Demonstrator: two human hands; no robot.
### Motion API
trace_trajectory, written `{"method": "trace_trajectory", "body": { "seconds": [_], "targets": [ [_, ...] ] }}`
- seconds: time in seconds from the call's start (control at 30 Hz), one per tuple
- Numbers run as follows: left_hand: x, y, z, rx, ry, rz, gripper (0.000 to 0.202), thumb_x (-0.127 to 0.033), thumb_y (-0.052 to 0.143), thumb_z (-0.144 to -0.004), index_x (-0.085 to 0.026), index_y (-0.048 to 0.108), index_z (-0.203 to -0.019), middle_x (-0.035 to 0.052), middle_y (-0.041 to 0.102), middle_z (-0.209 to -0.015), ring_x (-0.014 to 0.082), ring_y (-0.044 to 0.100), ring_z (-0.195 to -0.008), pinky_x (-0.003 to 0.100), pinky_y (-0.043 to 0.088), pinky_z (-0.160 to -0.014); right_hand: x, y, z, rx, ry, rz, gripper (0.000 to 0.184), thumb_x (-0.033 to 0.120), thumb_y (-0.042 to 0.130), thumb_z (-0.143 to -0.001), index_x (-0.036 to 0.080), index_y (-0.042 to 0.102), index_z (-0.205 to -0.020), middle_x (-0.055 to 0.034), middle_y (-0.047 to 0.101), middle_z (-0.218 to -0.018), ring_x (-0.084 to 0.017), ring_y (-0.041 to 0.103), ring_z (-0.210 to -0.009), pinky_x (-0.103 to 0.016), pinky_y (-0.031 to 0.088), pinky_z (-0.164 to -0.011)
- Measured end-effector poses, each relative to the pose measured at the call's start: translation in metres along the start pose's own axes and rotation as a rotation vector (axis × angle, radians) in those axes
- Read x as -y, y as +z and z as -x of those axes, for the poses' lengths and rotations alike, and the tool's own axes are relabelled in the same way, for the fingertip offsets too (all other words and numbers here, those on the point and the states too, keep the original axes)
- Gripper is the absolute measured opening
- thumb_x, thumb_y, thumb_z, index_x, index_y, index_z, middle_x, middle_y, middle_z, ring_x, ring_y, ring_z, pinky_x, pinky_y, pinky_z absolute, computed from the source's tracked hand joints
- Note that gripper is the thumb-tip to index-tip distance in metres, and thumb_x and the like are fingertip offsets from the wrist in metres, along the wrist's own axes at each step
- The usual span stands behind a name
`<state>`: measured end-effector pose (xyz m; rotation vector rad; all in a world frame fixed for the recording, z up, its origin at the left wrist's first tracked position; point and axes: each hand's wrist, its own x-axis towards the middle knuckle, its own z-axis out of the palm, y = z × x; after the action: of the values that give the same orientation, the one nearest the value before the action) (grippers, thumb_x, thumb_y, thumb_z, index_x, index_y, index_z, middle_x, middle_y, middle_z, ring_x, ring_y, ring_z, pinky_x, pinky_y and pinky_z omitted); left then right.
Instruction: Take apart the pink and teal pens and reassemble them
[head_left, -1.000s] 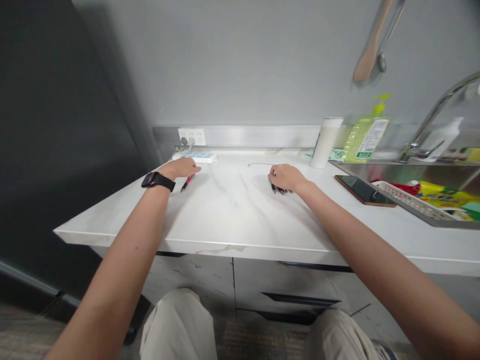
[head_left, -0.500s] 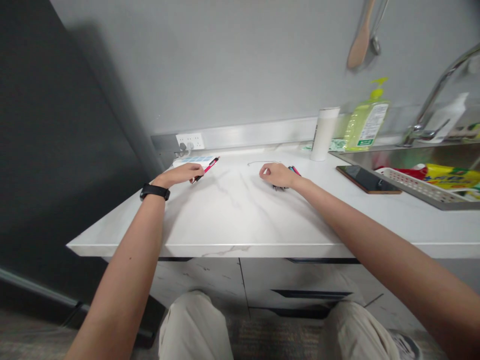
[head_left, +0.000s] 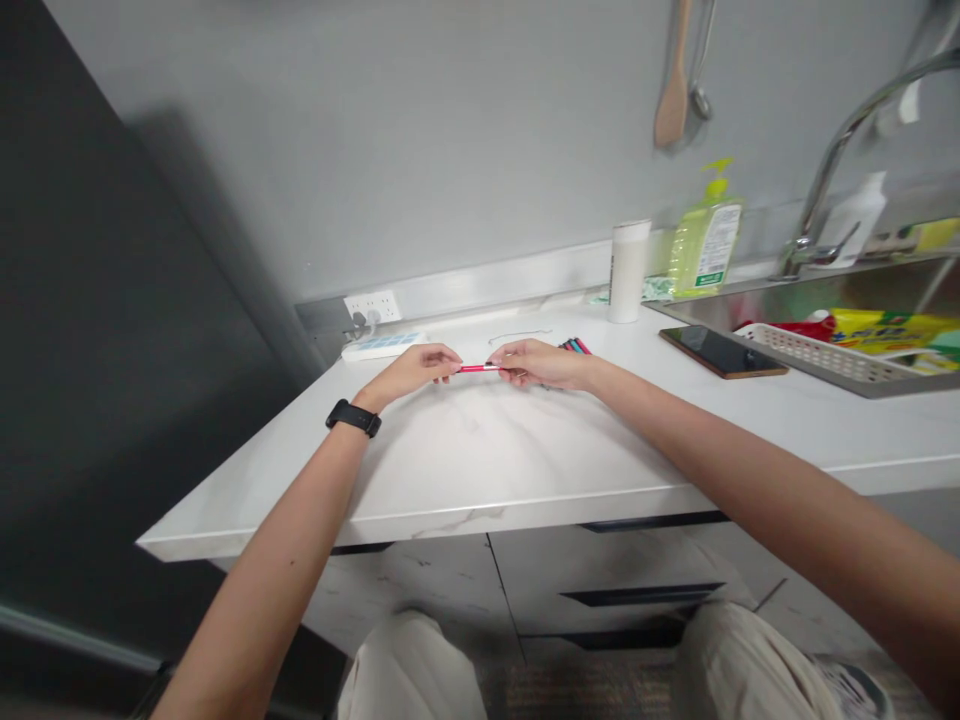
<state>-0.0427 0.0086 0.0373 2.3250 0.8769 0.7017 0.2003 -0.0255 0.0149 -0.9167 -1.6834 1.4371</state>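
A red pen [head_left: 474, 368] with black and white parts lies level between my two hands, above the white countertop. My left hand [head_left: 421, 368], with a black watch on its wrist, pinches the pen's left end. At the pen's right end, my right hand [head_left: 538, 362] has its fingers closed on it. Just behind my right hand, several coloured pens [head_left: 576, 346] rest on the counter, partly hidden by the hand and wrist. A thin dark wire-like strand [head_left: 517, 333] lies behind the hands.
Behind my left hand sits a white case with light-blue panels [head_left: 384, 346], near a wall socket [head_left: 373, 306]. To the right are a white cylinder [head_left: 629, 272], a green soap bottle [head_left: 705, 245], a phone [head_left: 722, 352] and a sink with a perforated tray [head_left: 825, 358].
My left hand has brought the red pen rightward and turned it level. My right hand has moved from over the pile of pens to the red pen's right end. The view has shifted slightly.
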Motion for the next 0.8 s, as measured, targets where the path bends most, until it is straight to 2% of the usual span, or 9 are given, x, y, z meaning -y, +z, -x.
{"method": "trace_trajectory", "body": {
  "seconds": [0.1, 0.17, 0.4, 0.6, 0.8],
  "targets": [
    [0.006, -0.004, -0.001, -0.098, 0.069, -0.007, 0.038, -0.038, 0.075, -0.064, -0.016, 0.063, -0.092, 0.0052, 0.065, -0.088, 0.0145, 0.060, -0.078, 0.028, 0.048, -0.073, -0.001, -0.004, -0.002, -0.017, 0.041, -0.091, 0.008, 0.016, 0.055, -0.085, 0.014, 0.060, -0.079, 0.0001, 0.059, -0.060, -0.006, 0.049, -0.048, -0.016, 0.037, -0.045],
    [0.009, -0.006, -0.001, -0.126, 0.103, -0.042, 0.038, -0.037, 0.076, -0.062, -0.016, 0.062, -0.090, 0.0056, 0.065, -0.092, 0.0150, 0.060, -0.081, 0.028, 0.048, -0.073, -0.002, -0.007, -0.003, -0.033, 0.055, -0.132, 0.010, 0.013, 0.052, -0.086, 0.013, 0.060, -0.080, -0.0010, 0.059, -0.062, -0.006, 0.050, -0.049, -0.016, 0.039, -0.045],
    [0.002, -0.002, -0.001, -0.168, 0.163, -0.292, 0.025, -0.035, 0.070, -0.071, -0.017, 0.063, -0.086, 0.0035, 0.064, -0.083, 0.0149, 0.059, -0.077, 0.026, 0.047, -0.067, -0.001, -0.011, -0.003, -0.024, 0.092, -0.165, 0.015, 0.011, 0.045, -0.089, 0.011, 0.058, -0.081, -0.0013, 0.056, -0.061, -0.004, 0.046, -0.045, -0.013, 0.039, -0.044],
    [-0.006, 0.003, -0.001, -0.209, 0.190, -0.286, 0.028, -0.034, 0.070, -0.071, -0.017, 0.062, -0.092, 0.0032, 0.064, -0.085, 0.0143, 0.059, -0.077, 0.025, 0.047, -0.067, 0.001, -0.012, -0.002, -0.072, 0.148, -0.198, 0.018, 0.008, 0.042, -0.090, 0.011, 0.054, -0.077, 0.0000, 0.054, -0.059, -0.003, 0.042, -0.041, -0.012, 0.036, -0.039],
    [-0.014, 0.004, 0.000, -0.192, 0.201, -0.342, 0.019, -0.037, 0.065, -0.077, -0.018, 0.066, -0.079, 0.0042, 0.064, -0.082, 0.0148, 0.058, -0.075, 0.026, 0.045, -0.067, 0.003, -0.009, 0.000, -0.138, 0.169, -0.191, 0.013, 0.008, 0.048, -0.089, 0.012, 0.058, -0.082, -0.0005, 0.058, -0.059, -0.005, 0.047, -0.043, -0.012, 0.041, -0.041]
  ]
}}
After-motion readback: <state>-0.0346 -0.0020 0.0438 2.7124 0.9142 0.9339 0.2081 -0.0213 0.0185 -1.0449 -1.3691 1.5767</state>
